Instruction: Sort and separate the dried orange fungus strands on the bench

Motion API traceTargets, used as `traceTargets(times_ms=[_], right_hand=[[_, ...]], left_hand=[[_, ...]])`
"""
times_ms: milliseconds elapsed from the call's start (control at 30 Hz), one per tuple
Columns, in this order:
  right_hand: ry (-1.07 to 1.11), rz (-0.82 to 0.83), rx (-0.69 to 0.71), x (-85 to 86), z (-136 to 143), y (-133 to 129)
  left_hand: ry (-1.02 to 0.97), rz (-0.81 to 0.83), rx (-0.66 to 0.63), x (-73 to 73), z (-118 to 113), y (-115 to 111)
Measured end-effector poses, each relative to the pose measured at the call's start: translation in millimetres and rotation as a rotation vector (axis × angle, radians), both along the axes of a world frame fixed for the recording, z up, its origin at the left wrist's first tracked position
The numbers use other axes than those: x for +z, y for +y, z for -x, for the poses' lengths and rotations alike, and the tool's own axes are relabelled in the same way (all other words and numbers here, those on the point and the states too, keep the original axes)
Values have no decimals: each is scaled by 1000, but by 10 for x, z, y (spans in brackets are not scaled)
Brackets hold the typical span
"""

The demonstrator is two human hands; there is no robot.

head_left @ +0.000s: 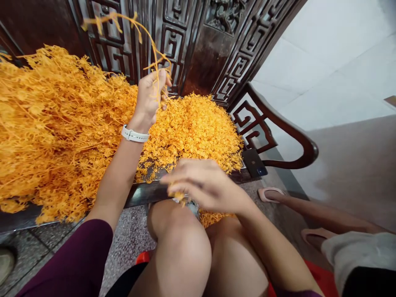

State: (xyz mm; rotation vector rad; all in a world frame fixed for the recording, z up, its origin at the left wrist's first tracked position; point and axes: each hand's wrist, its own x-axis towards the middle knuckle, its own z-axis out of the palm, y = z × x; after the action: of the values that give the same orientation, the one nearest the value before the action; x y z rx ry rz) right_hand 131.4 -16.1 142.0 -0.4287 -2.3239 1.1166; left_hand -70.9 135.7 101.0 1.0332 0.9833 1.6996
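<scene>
My left hand [151, 90], with a white band on its wrist, is raised over the bench and closed on a long, thin, branching orange strand [151, 41]. The strand arches up and to the left. My right hand [207, 181] is above my knees, blurred, its fingers curled. Small orange pieces [179, 195] show at its fingertips, and the palm side is hidden. Beside my left forearm lies a big heap of tangled orange strands [55, 123]. A smaller pile of short orange pieces [201, 128] is just beyond my right hand.
The dark wooden bench [145, 193] has a carved back [204, 68] and a curved armrest [278, 123]. A dark phone [254, 162] lies at its right end. More orange pieces [213, 217] show below, beyond my knees. Another person's leg [324, 212] is at right.
</scene>
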Motion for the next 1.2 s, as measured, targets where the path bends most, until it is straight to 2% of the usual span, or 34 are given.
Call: traceTargets(times_ms=[100, 133, 200, 267, 333, 467, 533, 667, 733, 800, 833, 867, 967, 1033, 1067, 1100, 1167, 1200], right_hand=[[201, 385, -476, -170, -158, 434], [256, 522, -574, -234, -211, 570], [348, 767, -687, -341, -280, 749], [383, 914, -704, -403, -279, 785], [381, 901, -687, -419, -214, 729], [405, 643, -725, -396, -62, 641], [434, 564, -762, -393, -54, 665], [485, 450, -808, -394, -155, 748], [435, 429, -762, -373, -202, 733], [293, 435, -625, -329, -201, 631], [180, 454, -484, -301, -176, 546], [44, 478, -275, -272, -134, 443], [-383, 457, 499, -201, 46, 128], [-489, 389, 682, -179, 131, 34], [-471, 412, 687, -177, 140, 46], [-391, 490, 633, -183, 124, 98], [-67, 736, 404, -218, 31, 284], [146, 859, 217, -248, -32, 394]], left_hand=[[-87, 23, -29, 41, 103, -22], [-106, 26, -69, 48, 100, -33], [-137, 23, -150, 58, 49, -62], [-152, 15, -226, 72, -47, -110], [-155, 1, -296, 88, -174, -178], [-128, -23, -413, 91, -455, -319], [-96, -17, -467, 74, -575, -360], [-56, 9, -459, 33, -710, -381], [-54, 15, -425, 5, -724, -360], [-63, 12, -400, -38, -704, -301], [-81, 9, -375, -65, -678, -255], [-109, 8, -340, -93, -638, -200], [-228, 36, -257, -153, -430, -24], [-297, 56, -315, -149, -240, 42], [-324, 50, -361, -132, -146, 48], [-344, 39, -398, -107, -59, 37], [-364, 16, -442, -36, 79, -20], [-370, 10, -449, 5, 129, -59]])
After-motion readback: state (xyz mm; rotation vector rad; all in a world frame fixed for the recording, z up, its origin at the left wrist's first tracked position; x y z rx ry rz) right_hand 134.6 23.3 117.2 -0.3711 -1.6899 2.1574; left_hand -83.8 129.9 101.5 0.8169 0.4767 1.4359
